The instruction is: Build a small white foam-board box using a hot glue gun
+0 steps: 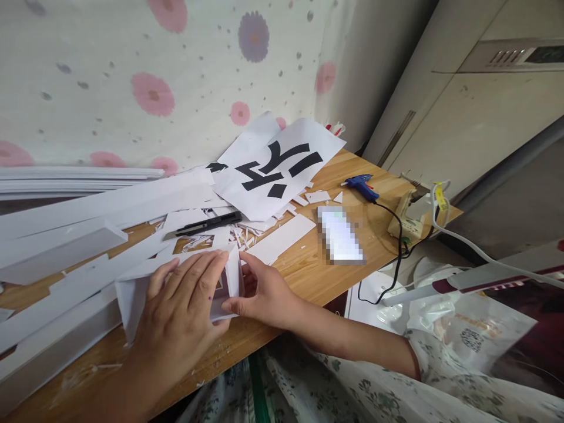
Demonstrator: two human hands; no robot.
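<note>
At the table's front edge I hold a small open box of white board between both hands. My left hand lies over its top and near side, fingers curled against the panel. My right hand pinches the right end panel between thumb and fingers. Part of the box is hidden behind my left hand. Just beyond it lies a black utility knife with its blade out, resting on white scraps. A flat white strip is to the right of the knife.
A blue hot glue gun lies at the right, its cord running to a power strip. A blurred phone sits nearby. A paper sheet with a black printed character is at the back, long white board strips at left.
</note>
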